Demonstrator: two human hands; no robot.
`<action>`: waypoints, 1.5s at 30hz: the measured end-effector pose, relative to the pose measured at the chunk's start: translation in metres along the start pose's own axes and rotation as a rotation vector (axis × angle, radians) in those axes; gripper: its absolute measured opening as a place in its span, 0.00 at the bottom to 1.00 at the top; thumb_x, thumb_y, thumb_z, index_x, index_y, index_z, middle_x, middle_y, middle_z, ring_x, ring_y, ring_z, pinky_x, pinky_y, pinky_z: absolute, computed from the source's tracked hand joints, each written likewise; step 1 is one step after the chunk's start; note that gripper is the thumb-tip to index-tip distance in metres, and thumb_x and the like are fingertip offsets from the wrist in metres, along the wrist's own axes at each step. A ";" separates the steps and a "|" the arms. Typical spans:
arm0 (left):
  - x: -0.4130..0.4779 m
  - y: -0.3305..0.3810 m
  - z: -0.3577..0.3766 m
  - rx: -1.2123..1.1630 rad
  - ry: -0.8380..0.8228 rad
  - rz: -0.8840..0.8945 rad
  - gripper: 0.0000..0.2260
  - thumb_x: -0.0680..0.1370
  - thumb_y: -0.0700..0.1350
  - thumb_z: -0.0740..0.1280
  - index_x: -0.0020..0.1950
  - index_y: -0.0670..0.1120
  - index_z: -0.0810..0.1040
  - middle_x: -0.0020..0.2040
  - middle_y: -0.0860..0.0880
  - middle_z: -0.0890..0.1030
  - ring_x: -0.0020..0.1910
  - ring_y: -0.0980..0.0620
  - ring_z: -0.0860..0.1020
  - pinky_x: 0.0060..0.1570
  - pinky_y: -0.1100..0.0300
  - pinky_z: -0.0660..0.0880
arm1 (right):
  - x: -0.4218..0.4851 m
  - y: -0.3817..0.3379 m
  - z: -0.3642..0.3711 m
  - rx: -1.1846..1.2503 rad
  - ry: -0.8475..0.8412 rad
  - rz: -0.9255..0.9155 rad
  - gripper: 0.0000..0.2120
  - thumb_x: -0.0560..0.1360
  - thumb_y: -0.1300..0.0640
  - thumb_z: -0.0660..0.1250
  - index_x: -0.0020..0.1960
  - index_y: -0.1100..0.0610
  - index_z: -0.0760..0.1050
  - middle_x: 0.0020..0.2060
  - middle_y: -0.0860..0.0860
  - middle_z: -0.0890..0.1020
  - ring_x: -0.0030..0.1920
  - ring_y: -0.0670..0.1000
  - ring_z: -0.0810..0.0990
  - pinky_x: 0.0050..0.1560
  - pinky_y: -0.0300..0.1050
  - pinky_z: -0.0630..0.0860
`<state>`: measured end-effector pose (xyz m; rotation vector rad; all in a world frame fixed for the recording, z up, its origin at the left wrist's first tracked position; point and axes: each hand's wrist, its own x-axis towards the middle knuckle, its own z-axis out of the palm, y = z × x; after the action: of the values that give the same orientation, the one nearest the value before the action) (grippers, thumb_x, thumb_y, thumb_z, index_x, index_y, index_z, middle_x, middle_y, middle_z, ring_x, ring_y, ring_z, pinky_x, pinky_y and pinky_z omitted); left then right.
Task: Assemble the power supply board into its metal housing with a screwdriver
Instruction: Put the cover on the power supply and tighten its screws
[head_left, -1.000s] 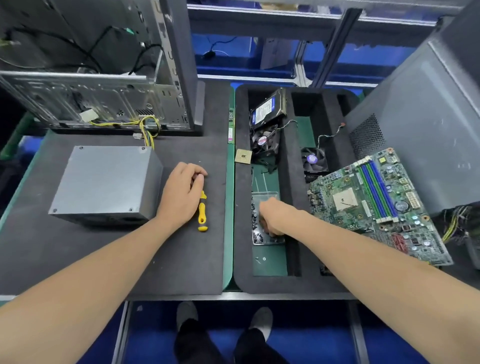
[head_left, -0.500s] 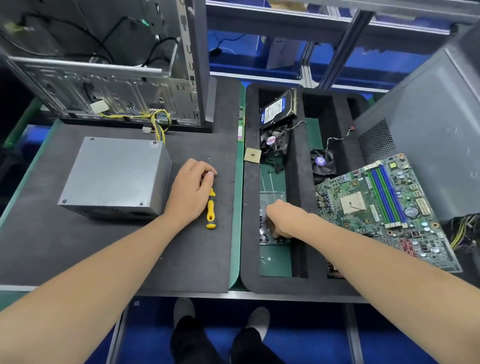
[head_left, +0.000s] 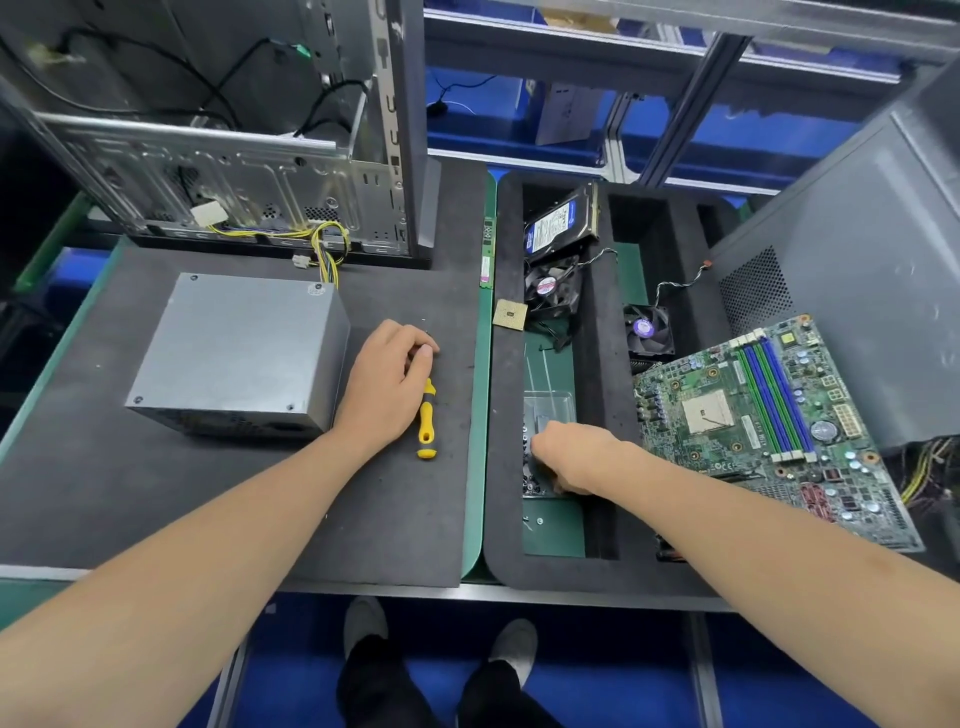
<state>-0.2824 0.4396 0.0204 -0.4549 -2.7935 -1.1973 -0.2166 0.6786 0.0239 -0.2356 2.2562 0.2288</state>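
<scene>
left grip (head_left: 387, 384) fingers curled over screwdriver (head_left: 427, 423) shaft, hold unclear | right grip (head_left: 566, 457) knuckles up in screw tray (head_left: 549, 408), fingertips hidden, state unclear | housing (head_left: 239, 353) on counter (head_left: 156, 493), just left of left grip | motherboard (head_left: 769, 431) right of tray | both forearms stretched forward

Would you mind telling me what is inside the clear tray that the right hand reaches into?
Small dark screws show along the left side of the clear tray; its far end looks bare. The right hand covers the near part, so what lies there is hidden.
</scene>
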 end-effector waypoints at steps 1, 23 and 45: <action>0.000 0.000 0.000 0.002 0.000 -0.001 0.08 0.84 0.44 0.61 0.51 0.50 0.79 0.48 0.55 0.73 0.48 0.62 0.73 0.45 0.72 0.66 | -0.002 0.000 -0.001 -0.006 0.004 -0.009 0.19 0.81 0.68 0.66 0.71 0.64 0.71 0.70 0.63 0.72 0.60 0.64 0.81 0.47 0.53 0.76; 0.000 -0.001 0.001 -0.003 0.003 -0.003 0.08 0.84 0.45 0.60 0.52 0.50 0.79 0.48 0.56 0.72 0.48 0.62 0.73 0.45 0.71 0.66 | 0.010 0.018 -0.018 -0.025 0.094 -0.022 0.10 0.78 0.70 0.66 0.58 0.63 0.80 0.53 0.59 0.80 0.45 0.60 0.83 0.43 0.48 0.79; 0.000 0.000 0.001 -0.015 0.007 -0.002 0.08 0.84 0.45 0.61 0.51 0.49 0.79 0.48 0.56 0.72 0.48 0.62 0.73 0.45 0.71 0.66 | 0.007 0.012 0.008 -0.173 0.201 -0.048 0.10 0.77 0.61 0.72 0.58 0.59 0.78 0.56 0.57 0.80 0.53 0.63 0.84 0.41 0.50 0.72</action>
<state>-0.2821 0.4402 0.0193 -0.4481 -2.7818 -1.2194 -0.2180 0.6913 0.0138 -0.4197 2.4276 0.3905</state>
